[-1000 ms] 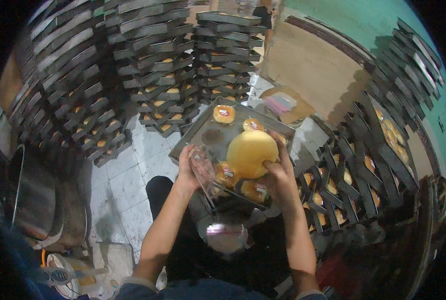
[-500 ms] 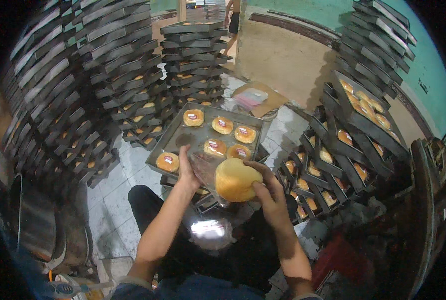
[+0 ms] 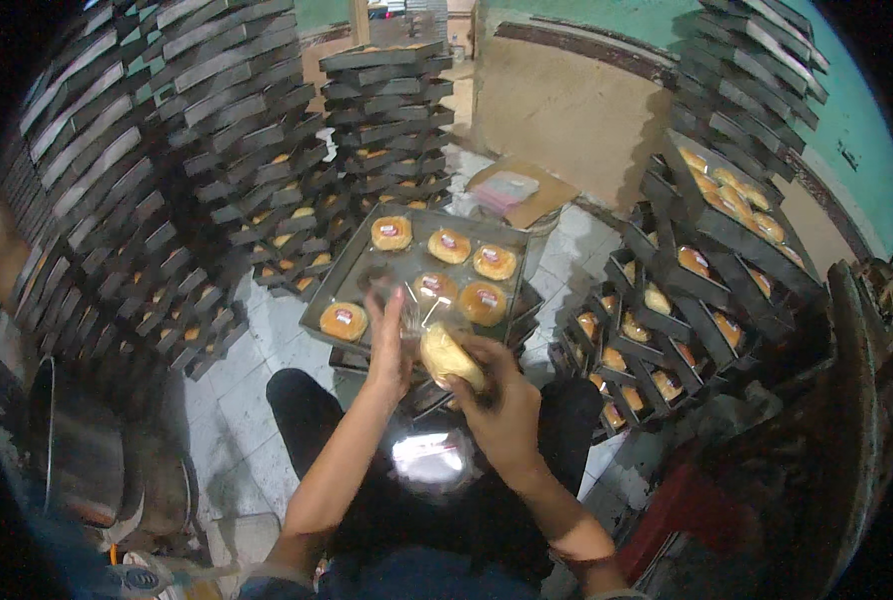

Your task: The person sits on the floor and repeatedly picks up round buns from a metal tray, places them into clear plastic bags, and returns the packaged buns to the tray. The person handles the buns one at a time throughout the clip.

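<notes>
My right hand [image 3: 502, 405] grips a pale golden bun [image 3: 449, 358], tilted with its side toward me. Held in my left hand [image 3: 390, 350] is a clear plastic bag [image 3: 417, 312], its film spread between the two hands. The bun's far end is at the bag; how far inside it reaches I cannot tell. Just beyond my hands lies a dark metal tray [image 3: 352, 265] with several glossy browned buns [image 3: 392, 233], each bearing a small label. Shiny clear plastic [image 3: 432, 458] rests on my lap between my knees.
Tall stacks of crisscrossed trays [image 3: 387, 95] rise at the far side and left. To the right, leaning stacked trays [image 3: 707, 270] hold more buns. Brown cardboard [image 3: 542, 200] carries a pinkish plastic packet [image 3: 507, 190]. A metal pot [image 3: 87, 450] stands at lower left.
My right hand has moved left and turned the bun, bringing it closer to my left hand and the bag. A person in the far doorway is out of sight now.
</notes>
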A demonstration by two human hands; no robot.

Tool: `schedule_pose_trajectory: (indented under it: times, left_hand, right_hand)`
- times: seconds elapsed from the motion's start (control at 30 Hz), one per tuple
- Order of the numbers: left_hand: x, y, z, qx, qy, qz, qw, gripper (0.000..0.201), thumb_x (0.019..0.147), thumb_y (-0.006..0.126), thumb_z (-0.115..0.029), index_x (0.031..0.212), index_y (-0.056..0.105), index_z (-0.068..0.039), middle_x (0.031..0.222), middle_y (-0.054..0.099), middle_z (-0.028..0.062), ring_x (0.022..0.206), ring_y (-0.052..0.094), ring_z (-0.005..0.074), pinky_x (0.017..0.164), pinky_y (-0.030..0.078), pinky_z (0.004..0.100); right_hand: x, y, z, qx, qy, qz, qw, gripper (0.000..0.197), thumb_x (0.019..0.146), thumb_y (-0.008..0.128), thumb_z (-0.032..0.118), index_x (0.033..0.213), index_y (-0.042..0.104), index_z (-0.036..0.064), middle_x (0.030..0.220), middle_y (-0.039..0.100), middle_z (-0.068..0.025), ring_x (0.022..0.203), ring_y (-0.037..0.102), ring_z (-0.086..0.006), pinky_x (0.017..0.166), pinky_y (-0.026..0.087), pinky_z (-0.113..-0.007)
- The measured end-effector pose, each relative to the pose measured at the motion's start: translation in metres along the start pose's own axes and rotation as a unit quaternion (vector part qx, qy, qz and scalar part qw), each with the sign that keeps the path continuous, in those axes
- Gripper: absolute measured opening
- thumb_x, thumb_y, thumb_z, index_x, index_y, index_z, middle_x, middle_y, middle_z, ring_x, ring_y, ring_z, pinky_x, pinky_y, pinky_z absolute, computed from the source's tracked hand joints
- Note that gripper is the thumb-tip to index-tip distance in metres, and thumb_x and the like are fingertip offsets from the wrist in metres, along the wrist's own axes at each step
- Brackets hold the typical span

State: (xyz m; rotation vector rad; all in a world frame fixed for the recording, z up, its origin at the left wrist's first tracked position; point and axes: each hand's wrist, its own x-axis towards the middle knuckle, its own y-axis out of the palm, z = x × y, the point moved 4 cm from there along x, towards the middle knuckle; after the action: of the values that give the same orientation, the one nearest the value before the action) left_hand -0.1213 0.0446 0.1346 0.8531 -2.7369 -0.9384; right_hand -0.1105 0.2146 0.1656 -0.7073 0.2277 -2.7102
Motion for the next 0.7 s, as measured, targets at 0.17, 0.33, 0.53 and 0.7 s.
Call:
schedule_pose_trajectory:
  times: [0.17, 0.33, 0.53, 0.7]
  left_hand:
    - [-0.031, -0.014, 0.0, -0.192, -0.087, -0.022, 0.977, 0.074, 0.092, 0.049, -0.066, 0.14, 0.042, -0.011, 0.132, 0.054, 0.0138, 0.116, 0.058, 0.0274, 0.097, 0.049, 0.0435]
    - [-0.068, -0.015, -0.008, -0.118, -0.073, 0.061, 0.988, 0.067, 0.095, 0.057, -0.049, 0.146, 0.035, -0.012, 0.138, 0.049, 0.0121, 0.124, 0.053, 0.0261, 0.102, 0.046, 0.0422]
    - [-0.079, -0.052, 0.007, -0.094, 0.001, 0.172, 0.981, 0.103, 0.085, 0.069, -0.058, 0.155, 0.013, -0.006, 0.151, 0.037, 0.0117, 0.138, 0.041, 0.0262, 0.116, 0.032, 0.043]
    - [-0.066, -0.08, -0.004, -0.102, 0.046, 0.08, 0.99, 0.088, 0.089, 0.06, -0.057, 0.152, 0.022, -0.009, 0.145, 0.043, 0.0137, 0.136, 0.042, 0.0277, 0.116, 0.033, 0.0424]
  right_hand:
    - [-0.026, 0.033, 0.014, -0.142, -0.214, 0.021, 0.966, 0.05, 0.078, 0.07, 0.002, 0.128, 0.063, 0.0075, 0.133, 0.059, -0.0132, 0.128, 0.053, -0.0349, 0.104, 0.046, -0.045]
    - [-0.025, 0.047, 0.025, -0.141, -0.264, 0.046, 0.953, 0.051, 0.082, 0.062, -0.005, 0.132, 0.06, 0.0045, 0.137, 0.057, -0.0143, 0.131, 0.052, -0.0351, 0.108, 0.044, -0.044]
    - [-0.013, 0.054, 0.029, -0.129, -0.246, 0.16, 0.947, 0.06, 0.08, 0.061, -0.003, 0.139, 0.052, 0.005, 0.141, 0.054, -0.0147, 0.134, 0.049, -0.0343, 0.111, 0.042, -0.044]
    - [-0.021, 0.07, 0.037, -0.126, -0.281, 0.151, 0.939, 0.059, 0.082, 0.063, 0.003, 0.14, 0.051, 0.0029, 0.142, 0.053, -0.0146, 0.134, 0.049, -0.0361, 0.112, 0.041, -0.045]
